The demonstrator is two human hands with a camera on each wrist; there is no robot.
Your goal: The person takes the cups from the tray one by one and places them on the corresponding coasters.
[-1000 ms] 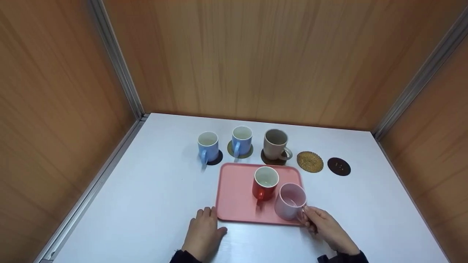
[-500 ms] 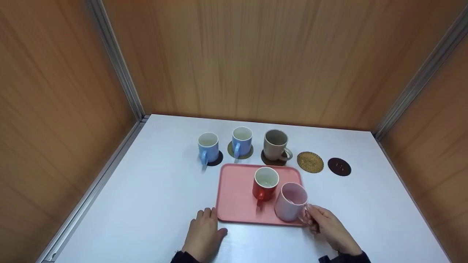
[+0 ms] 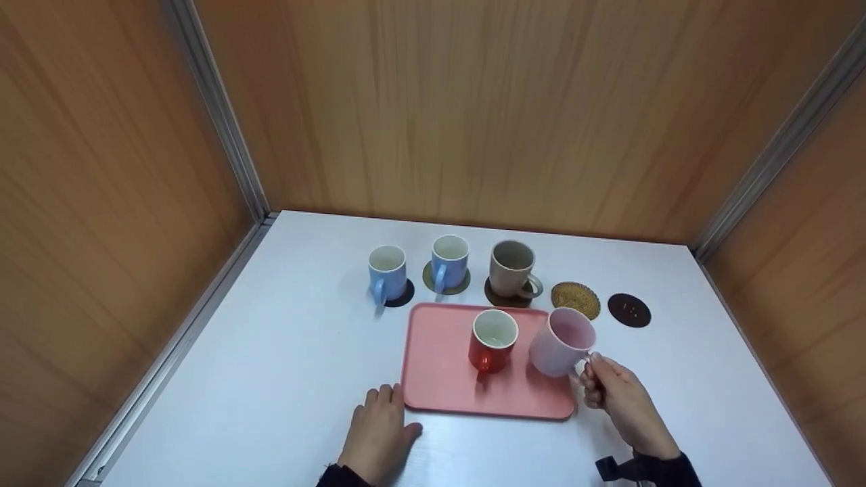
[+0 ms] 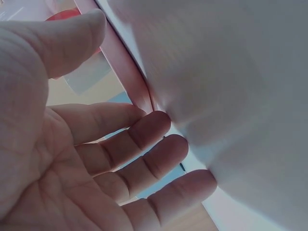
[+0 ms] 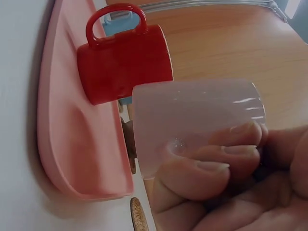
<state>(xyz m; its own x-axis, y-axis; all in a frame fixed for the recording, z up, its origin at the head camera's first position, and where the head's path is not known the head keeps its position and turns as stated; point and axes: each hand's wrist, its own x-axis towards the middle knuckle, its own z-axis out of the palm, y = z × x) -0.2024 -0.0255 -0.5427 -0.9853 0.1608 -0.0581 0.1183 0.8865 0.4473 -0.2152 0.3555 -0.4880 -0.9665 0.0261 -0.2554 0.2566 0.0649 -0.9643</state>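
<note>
My right hand [image 3: 626, 406] grips the handle of a pale pink mug [image 3: 560, 345], which hangs over the right side of a pink tray [image 3: 440, 358]. In the right wrist view the mug [image 5: 192, 115] is clear of the tray floor, and curled fingers [image 5: 192, 183] hide most of its handle. A red mug [image 3: 490, 352] with a white inside stands on the tray, left of the pink one. My left hand [image 3: 379, 433] rests on the table at the tray's front left corner, its fingers relaxed, the index fingertip [image 4: 137, 111] at the tray's edge.
Behind the tray, two blue mugs [image 3: 388, 274] and a grey-brown mug [image 3: 511, 267] stand on or partly on coasters. To their right lie a woven tan coaster [image 3: 575, 297] and a dark round coaster [image 3: 629, 310]. Wooden panels [image 3: 473, 115] enclose the white table [image 3: 270, 352].
My right hand has lifted the pale pink mug off the tray's front right corner and carried it back and slightly right. My left hand stays put.
</note>
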